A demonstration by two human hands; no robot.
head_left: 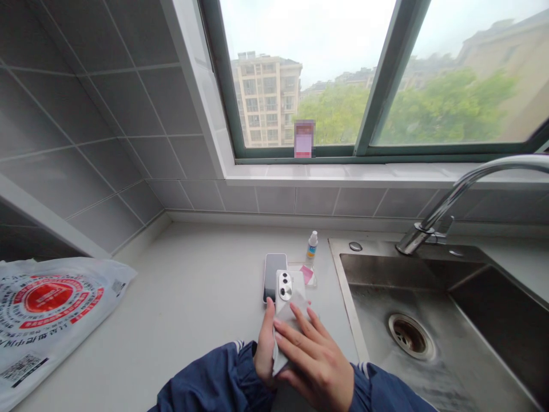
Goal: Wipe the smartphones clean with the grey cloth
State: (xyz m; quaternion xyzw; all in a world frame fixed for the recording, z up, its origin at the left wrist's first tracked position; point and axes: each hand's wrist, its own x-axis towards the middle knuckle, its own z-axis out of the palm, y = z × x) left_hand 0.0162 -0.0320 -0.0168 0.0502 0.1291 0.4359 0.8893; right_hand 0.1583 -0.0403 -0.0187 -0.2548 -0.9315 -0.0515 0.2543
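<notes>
My left hand (pixel 265 349) grips a white phone (pixel 286 289) from below, back side up, its round camera lenses facing me. My right hand (pixel 315 357) lies over the phone's lower half and presses a pale grey cloth (pixel 300 309) against it. A second phone (pixel 274 274) lies flat on the counter, screen up, just behind and left of the held one. A small dropper bottle (pixel 311 245) with a white cap stands behind them, and a clear packet with a pink piece (pixel 307 273) lies beside it.
A steel sink (pixel 429 320) with a drain and a curved tap (pixel 454 197) fills the right. A white printed plastic bag (pixel 47 312) lies on the pale counter (pixel 184 309) at the left. Grey tiled walls and a window sill (pixel 343 171) run behind.
</notes>
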